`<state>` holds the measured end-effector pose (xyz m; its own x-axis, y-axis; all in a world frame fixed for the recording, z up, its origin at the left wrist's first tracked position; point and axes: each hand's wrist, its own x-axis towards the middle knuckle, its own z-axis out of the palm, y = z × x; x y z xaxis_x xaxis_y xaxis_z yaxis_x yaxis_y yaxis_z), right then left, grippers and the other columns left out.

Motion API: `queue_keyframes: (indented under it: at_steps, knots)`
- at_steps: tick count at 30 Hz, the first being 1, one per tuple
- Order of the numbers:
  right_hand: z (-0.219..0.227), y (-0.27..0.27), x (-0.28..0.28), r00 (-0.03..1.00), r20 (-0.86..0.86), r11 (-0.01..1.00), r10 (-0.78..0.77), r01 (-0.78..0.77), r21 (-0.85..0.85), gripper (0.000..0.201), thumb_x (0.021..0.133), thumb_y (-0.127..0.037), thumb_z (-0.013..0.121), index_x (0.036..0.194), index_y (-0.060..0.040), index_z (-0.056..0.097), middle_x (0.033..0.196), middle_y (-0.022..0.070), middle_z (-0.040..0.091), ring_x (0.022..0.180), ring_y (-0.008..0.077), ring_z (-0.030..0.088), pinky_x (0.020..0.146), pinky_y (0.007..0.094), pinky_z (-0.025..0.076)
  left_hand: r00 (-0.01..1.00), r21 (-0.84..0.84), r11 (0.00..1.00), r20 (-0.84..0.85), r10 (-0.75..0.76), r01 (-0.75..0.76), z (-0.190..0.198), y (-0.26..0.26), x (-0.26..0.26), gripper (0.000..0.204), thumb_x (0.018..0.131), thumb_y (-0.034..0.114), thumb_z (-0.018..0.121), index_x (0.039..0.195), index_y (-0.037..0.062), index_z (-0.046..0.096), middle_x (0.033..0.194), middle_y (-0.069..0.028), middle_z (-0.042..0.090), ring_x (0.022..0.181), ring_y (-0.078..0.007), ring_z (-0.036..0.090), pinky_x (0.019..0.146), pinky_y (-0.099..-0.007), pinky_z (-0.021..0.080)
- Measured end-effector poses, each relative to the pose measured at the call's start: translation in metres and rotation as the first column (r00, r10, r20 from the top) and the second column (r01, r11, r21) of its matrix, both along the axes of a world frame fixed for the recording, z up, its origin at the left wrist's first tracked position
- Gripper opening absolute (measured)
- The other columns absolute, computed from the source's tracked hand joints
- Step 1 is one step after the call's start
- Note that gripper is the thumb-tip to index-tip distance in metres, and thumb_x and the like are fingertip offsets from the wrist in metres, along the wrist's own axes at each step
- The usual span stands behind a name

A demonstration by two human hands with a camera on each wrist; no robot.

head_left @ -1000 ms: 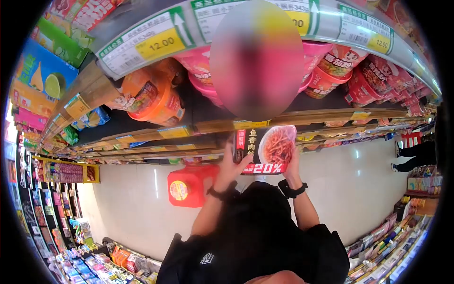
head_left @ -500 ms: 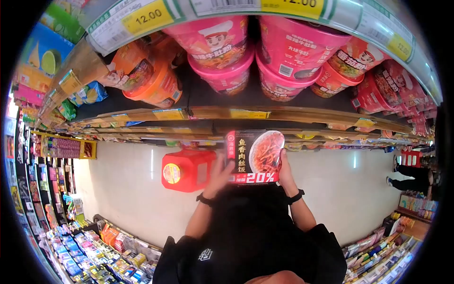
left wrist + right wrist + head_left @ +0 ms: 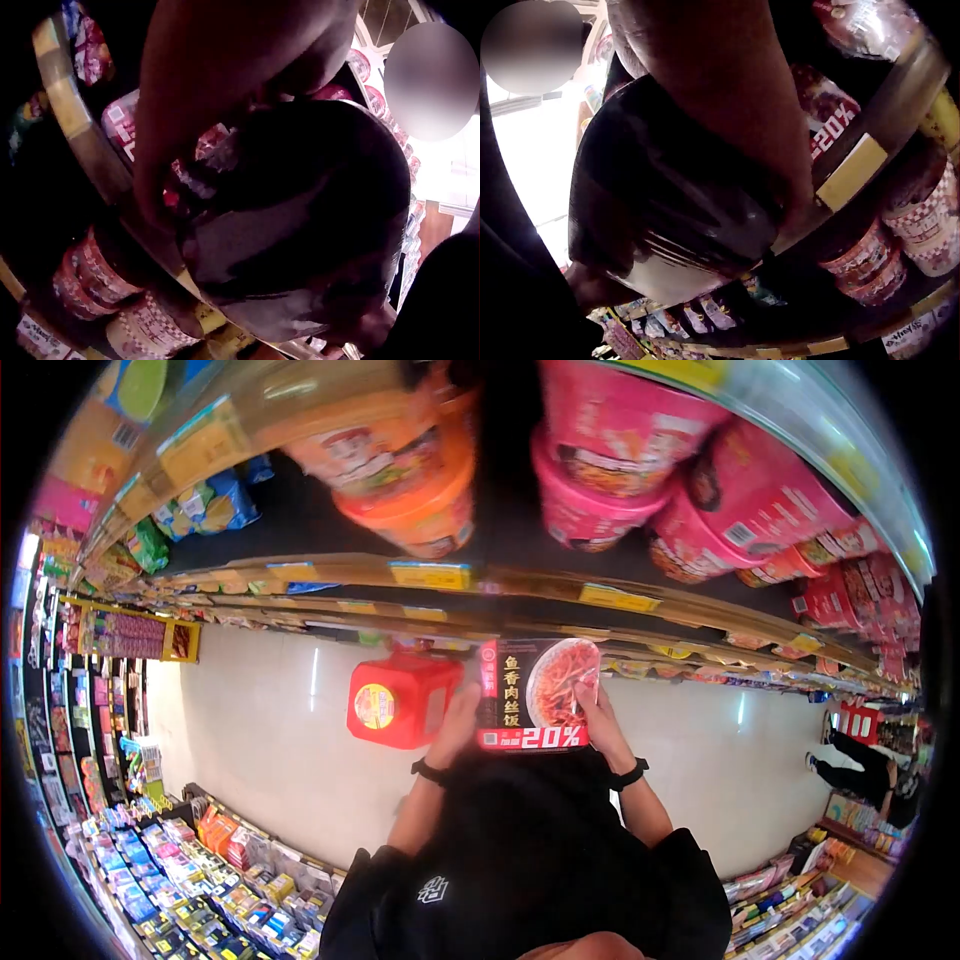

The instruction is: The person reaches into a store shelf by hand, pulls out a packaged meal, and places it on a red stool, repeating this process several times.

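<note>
A black and red boxed rice meal [image 3: 515, 705], with a round food picture and "20%" on its front, is held before the chest between both hands. The left hand [image 3: 459, 716], slightly blurred, grips its left edge. At the right edge, the right hand [image 3: 604, 728] grips the box with its thumb over the food picture. In the left wrist view the dark, shiny underside of the box [image 3: 315, 210] lies under the left hand [image 3: 217, 82]. The right wrist view shows the same underside [image 3: 667, 187] beside the right hand [image 3: 727, 90]; fingers behind it are mostly hidden.
A store shelf [image 3: 540, 585] runs close in front, with orange tubs [image 3: 410, 490] and pink tubs [image 3: 600, 470] on it. On the floor at the left stands a red plastic container [image 3: 400, 700] with a round label. Another person's legs [image 3: 850, 760] are far right.
The head view has swung left, so the shelf tubs shift right. The right thumb has moved onto the food picture. The left thumb, over the front one second ago, is now off it.
</note>
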<state>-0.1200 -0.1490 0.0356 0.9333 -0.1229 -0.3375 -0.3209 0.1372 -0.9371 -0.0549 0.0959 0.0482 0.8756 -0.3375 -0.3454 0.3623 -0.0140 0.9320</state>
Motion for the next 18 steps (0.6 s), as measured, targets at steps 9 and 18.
queue_keyframes:
  at_steps: [9,18]
  knots:
    - [0.004,0.103,0.06,0.957,-0.05,0.951,0.284,-0.274,0.145,0.052,0.09,-0.012,0.063,0.135,-0.0005,0.04,0.123,0.006,0.053,0.113,0.0131,0.05,0.097,0.0294,0.041,0.992,0.02,0.993,0.032,0.118,-0.119,-0.034,0.108,-0.001,0.038,0.094,0.019,0.057,0.127,-0.0002,0.051,0.118,-0.0057,0.059,0.105,-0.0128,0.054,0.093,-0.0288,0.043]
    - [-0.065,0.23,0.123,0.692,0.075,0.691,0.718,-0.722,0.031,0.067,0.08,-0.017,0.075,0.134,-0.0018,0.039,0.121,0.0054,0.055,0.105,0.0137,0.057,0.09,0.0282,0.047,0.791,0.128,0.791,-0.059,0.609,-0.599,-0.099,0.19,-0.025,0.083,0.074,0.023,0.081,0.136,0.0,0.032,0.116,-0.0153,0.057,0.107,-0.0208,0.055,0.092,-0.0351,0.046]
